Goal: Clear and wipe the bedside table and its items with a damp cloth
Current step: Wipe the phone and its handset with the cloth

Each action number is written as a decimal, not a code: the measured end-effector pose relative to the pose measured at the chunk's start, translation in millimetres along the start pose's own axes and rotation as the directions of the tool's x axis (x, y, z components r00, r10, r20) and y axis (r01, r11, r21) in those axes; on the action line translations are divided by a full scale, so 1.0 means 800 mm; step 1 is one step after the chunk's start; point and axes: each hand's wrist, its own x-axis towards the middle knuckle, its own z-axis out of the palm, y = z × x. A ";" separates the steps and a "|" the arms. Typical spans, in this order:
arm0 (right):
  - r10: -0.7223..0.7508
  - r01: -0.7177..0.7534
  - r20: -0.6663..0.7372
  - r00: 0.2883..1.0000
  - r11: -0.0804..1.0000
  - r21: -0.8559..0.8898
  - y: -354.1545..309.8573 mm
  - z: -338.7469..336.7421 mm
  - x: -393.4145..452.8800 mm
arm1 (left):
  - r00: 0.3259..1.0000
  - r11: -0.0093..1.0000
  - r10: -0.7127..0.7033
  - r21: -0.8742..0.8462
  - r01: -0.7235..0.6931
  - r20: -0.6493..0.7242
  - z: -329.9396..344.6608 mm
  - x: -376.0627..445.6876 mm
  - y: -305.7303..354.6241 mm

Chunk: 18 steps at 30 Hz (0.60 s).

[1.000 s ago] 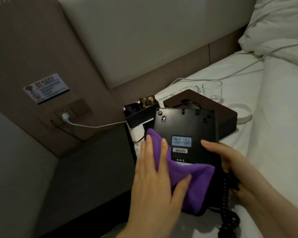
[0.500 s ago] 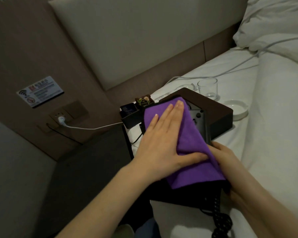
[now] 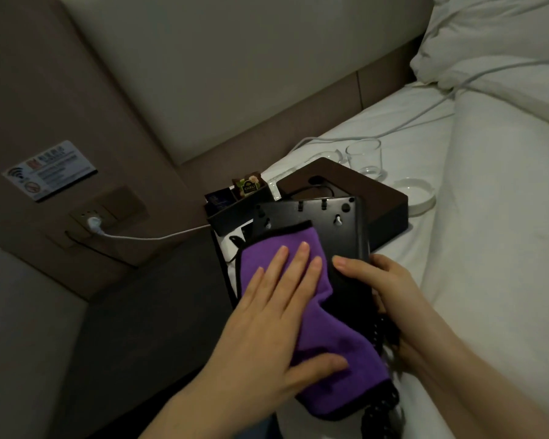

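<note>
Both forearms bare, no sleeves or rings

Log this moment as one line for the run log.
step: wiping phone underside | left hand: flat on purple cloth | right hand: gripping phone | where: on bed

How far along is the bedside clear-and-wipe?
Done: the items look cleared onto the bed: dark box, glass, white dish, sachet tray. In hand: left hand presses the purple cloth on the upturned phone base, steadied by the right hand. Left: the dark bedside table; whether the other items were wiped can't be told.
</note>
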 end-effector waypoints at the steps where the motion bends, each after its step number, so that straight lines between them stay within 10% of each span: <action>1: -0.003 0.003 -0.009 1.000 1.000 -0.010 0.000 0.001 0.000 | 1.000 1.000 -0.025 -0.018 0.025 -0.013 -0.001 0.000 0.000; 18: -0.003 0.004 0.031 1.000 1.000 -0.020 0.000 -0.001 0.002 | 0.975 0.996 -0.064 0.044 0.075 -0.213 -0.006 0.072 0.004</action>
